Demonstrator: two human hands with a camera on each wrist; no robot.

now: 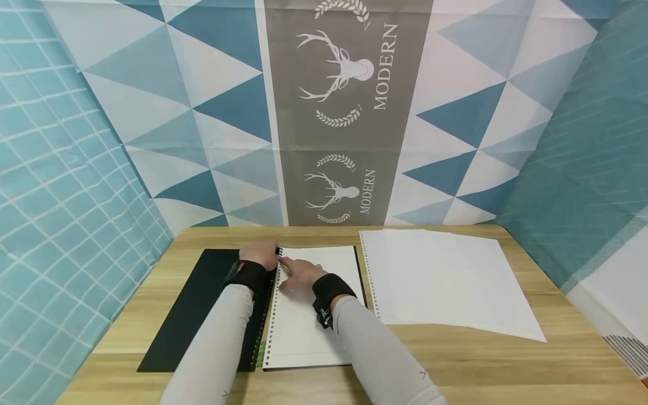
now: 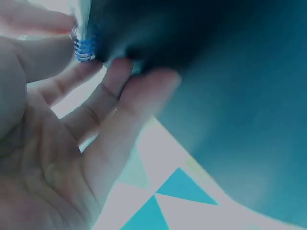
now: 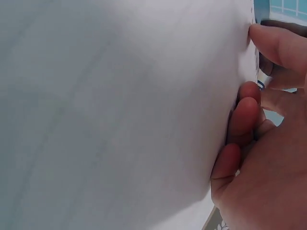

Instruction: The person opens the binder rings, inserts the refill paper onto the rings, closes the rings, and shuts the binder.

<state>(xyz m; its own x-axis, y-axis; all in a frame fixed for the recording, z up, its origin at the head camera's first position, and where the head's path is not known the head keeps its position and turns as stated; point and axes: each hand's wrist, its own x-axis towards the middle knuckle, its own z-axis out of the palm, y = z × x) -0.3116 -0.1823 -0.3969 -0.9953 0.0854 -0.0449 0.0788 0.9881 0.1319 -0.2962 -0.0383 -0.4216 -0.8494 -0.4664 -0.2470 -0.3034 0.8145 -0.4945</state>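
An opened notebook has a black cover (image 1: pixel 187 309) on the left and white punched sheets (image 1: pixel 304 343) on the right. My left hand (image 1: pixel 259 254) is at the top of the hole line, its thumb and a finger pinching a small blue coil (image 2: pixel 85 49); its other fingers reach beside the dark cover (image 2: pixel 240 96). Over the upper sheets lies my right hand (image 1: pixel 302 275), index finger stretched toward the coil (image 1: pixel 279 252). In the right wrist view, this hand (image 3: pixel 268 139) holds the sheets (image 3: pixel 120 115) at their punched edge, fingers bent. The fingers partly hide the coil.
Loose white punched sheets (image 1: pixel 445 281) lie fanned on the wooden table (image 1: pixel 430 360) to the right. A green strip (image 1: pixel 261 354) shows between cover and sheets near the bottom. Patterned cloth (image 1: pixel 228 112) hangs behind the table, with blue tiled material (image 1: pixel 61 197) at the left.
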